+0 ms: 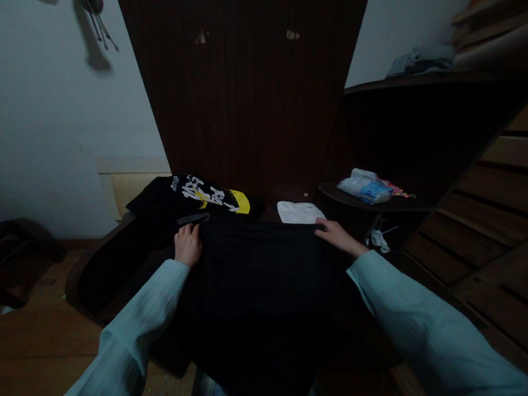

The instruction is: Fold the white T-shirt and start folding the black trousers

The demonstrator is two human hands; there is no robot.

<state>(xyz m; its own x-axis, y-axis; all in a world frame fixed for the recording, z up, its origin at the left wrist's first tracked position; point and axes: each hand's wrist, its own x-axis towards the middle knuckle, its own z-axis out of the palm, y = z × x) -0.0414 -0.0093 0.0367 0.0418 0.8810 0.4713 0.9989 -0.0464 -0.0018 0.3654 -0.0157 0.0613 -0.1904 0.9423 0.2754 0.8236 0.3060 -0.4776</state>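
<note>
A black piece of clothing [258, 273] is stretched out in front of me, its upper edge running straight between my hands. My left hand [189, 245] grips the upper left corner, fingers curled over the edge. At the upper right corner, my right hand [337, 236] pinches the cloth between thumb and fingers. The lower part hangs toward my lap and fades into shadow, so its exact kind is unclear. Just beyond my left hand lies a black garment with white lettering and a yellow patch [212, 194]. A folded white cloth [300, 212] lies beyond the right corner.
A dark wooden panel [247, 106] rises behind the clothes. On the left is a curved wooden armrest [93, 267]. Corner shelves on the right hold a blue and white plastic packet [366, 187] and, higher up, folded cloth [421, 59]. Wooden slats [485, 213] stand at far right.
</note>
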